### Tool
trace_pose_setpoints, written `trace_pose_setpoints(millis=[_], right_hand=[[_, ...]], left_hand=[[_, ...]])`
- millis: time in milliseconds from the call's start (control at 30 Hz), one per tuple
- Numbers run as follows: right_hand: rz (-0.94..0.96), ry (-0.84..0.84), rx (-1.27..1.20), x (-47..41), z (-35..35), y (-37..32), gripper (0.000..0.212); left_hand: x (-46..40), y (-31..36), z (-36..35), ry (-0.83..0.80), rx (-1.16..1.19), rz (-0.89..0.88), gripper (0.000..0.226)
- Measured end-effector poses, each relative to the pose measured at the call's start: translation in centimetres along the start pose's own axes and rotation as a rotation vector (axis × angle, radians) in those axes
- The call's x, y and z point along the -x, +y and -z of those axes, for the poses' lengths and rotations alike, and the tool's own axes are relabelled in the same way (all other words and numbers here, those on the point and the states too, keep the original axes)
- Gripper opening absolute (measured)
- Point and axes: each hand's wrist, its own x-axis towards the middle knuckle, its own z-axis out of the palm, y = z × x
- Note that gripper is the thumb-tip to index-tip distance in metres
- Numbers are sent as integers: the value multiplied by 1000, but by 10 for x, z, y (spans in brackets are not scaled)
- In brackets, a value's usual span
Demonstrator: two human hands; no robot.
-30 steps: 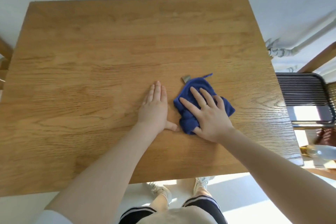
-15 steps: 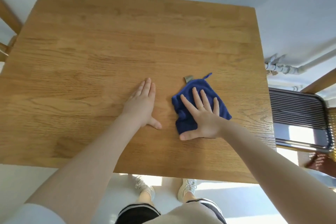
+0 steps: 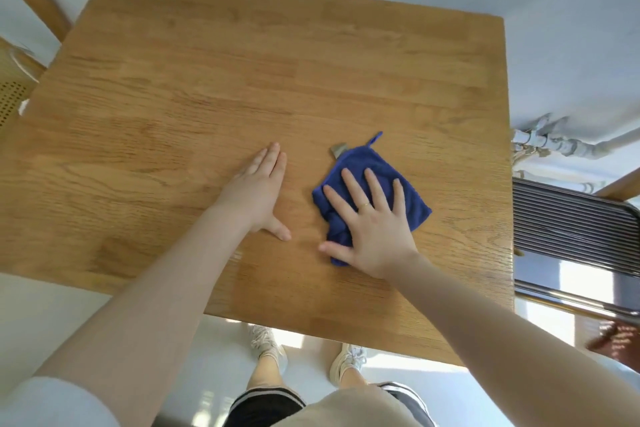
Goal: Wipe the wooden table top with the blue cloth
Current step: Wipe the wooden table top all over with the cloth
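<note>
Presently pressing blue cloth (image 3: 377, 180) flat under spread right hand (image 3: 372, 218); left hand (image 3: 258, 192) open, empty, beside it on desk (image 3: 242, 73), unwiped surface lying mostly leftward and beyond.

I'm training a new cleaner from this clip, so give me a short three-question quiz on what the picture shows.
1. True or false: the right hand lies flat with its fingers spread on the blue cloth.
2. What is the left hand touching? A) the cloth B) the bare table C) the chair
3. Fill in: the cloth's small loop points toward the table's ____ edge.

Key
1. True.
2. B: it rests palm down on the wood, apart from the cloth.
3. Far, away from the person.
</note>
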Motion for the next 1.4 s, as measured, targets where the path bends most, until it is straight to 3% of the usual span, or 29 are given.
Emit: trace_pose_setpoints(millis=[100,267,333,467,567,767,1000,1100,1300,1400], right_hand=[[67,26,-23,-10,-1,17,70],[-235,30,-94,-63,13,51,63],[-248,24,-68,-55,15,47,70],[37,32,-37,5,4,38,99],[230,53,-19,9,1,66,88],[-250,36,-103,-57,19,109,61],[-68,60,1,32,-1,72,78],[14,35,2,28,-2,80,73],[-266,20,-68,-37,17,115,62],[-238,57,-49,-13,12,103,64]], left_hand=[[-2,5,2,-4,-23,29,136],[10,20,-2,16,43,11,122],[16,29,0,9,139,19,121],[11,54,-3,82,130,-38,127],[4,76,-12,90,80,-61,132],[2,95,-26,97,88,2,137],[1,97,-23,68,111,20,138],[0,97,-22,67,120,20,137],[-2,97,-23,73,77,23,138],[0,97,-24,76,88,25,138]])
